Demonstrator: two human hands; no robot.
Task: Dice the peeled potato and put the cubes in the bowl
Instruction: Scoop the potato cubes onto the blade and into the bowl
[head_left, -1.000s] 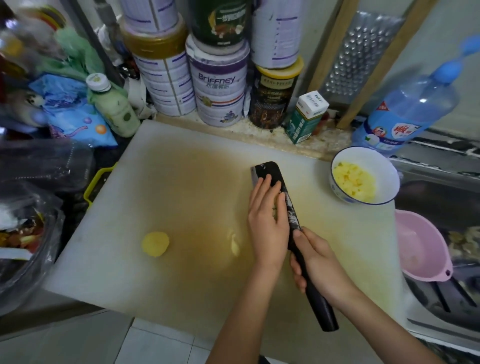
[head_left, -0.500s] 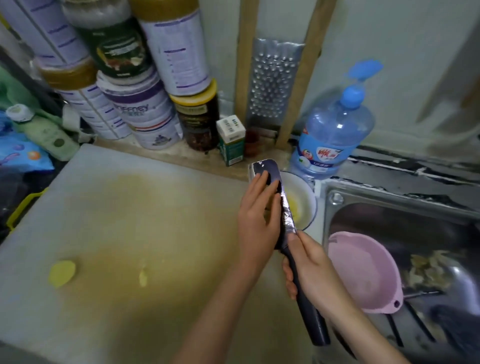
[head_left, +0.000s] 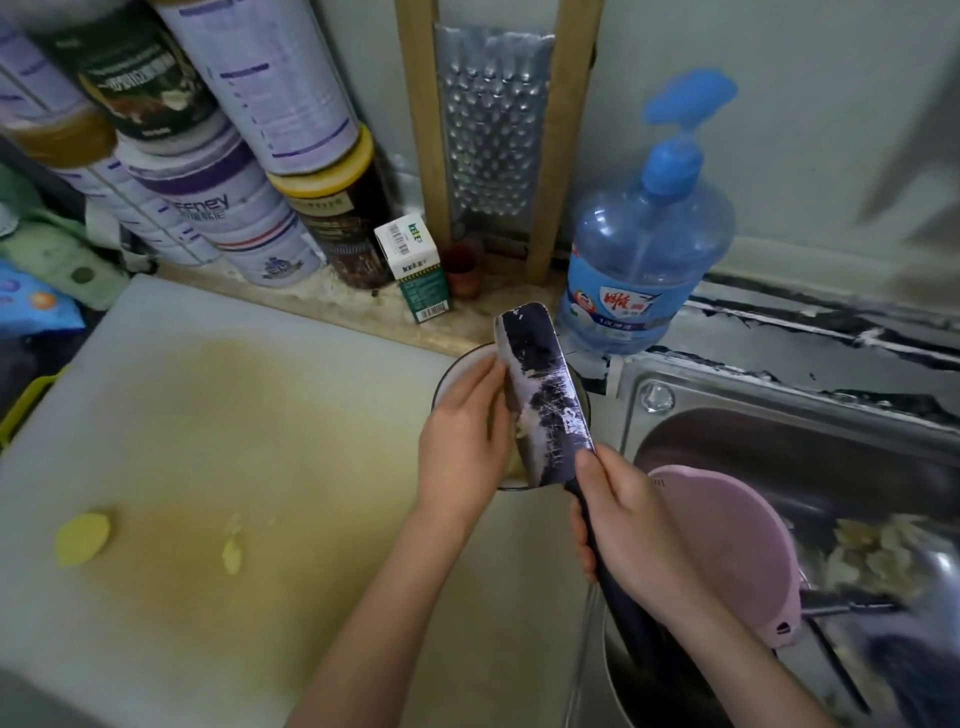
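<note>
The right hand (head_left: 631, 525) grips the knife (head_left: 545, 405) handle, blade tilted over the bowl (head_left: 457, 366) at the board's (head_left: 260, 415) two o'clock. The left hand (head_left: 462, 447) lays straight fingers against the blade. A potato slice (head_left: 82, 538) lies at eight o'clock.

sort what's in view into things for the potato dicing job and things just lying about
For the job: knife, bowl, cutting board, potato piece, left hand, right hand.

Lying about: grater, blue pump bottle, stacked tins, small carton, pink colander.
</note>
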